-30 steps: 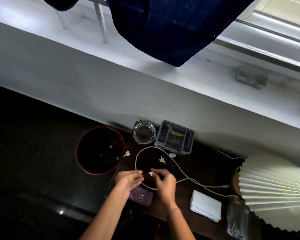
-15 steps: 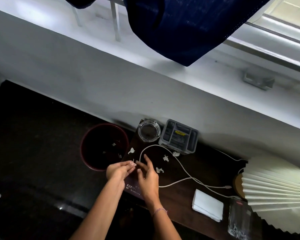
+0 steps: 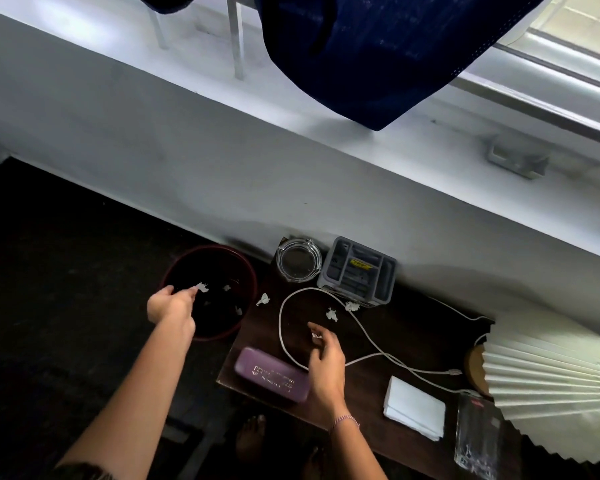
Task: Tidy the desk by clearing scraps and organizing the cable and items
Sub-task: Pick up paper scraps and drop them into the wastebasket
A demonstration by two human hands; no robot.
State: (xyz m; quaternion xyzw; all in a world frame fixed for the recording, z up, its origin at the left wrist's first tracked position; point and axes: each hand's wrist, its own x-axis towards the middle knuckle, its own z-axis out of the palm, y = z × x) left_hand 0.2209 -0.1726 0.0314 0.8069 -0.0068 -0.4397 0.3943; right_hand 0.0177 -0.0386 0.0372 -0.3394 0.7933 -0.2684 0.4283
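My left hand (image 3: 172, 306) reaches over the dark red bin (image 3: 174, 268) left of the desk and pinches a white paper scrap (image 3: 201, 288) at its fingertips. More scraps lie inside the bin. My right hand (image 3: 326, 358) hovers over the dark desk (image 3: 413, 330) with a tiny white scrap (image 3: 315, 336) between thumb and forefinger. Three loose scraps remain on the desk, at the left edge (image 3: 263, 299), in the middle (image 3: 332, 314) and by the organizer (image 3: 352, 306). A white cable (image 3: 280, 323) loops across the desk and passes under my right hand.
A purple case (image 3: 271, 379) lies at the desk's front left. A glass ashtray (image 3: 298, 259) and a grey organizer (image 3: 357, 271) stand against the wall. Folded white napkins (image 3: 414, 407), a drinking glass (image 3: 478, 431) and a pleated lamp shade (image 3: 551, 393) fill the right side.
My left hand has swung left from the desk to above the bin with a scrap. My right hand has drawn back to the right, uncovering the purple case.
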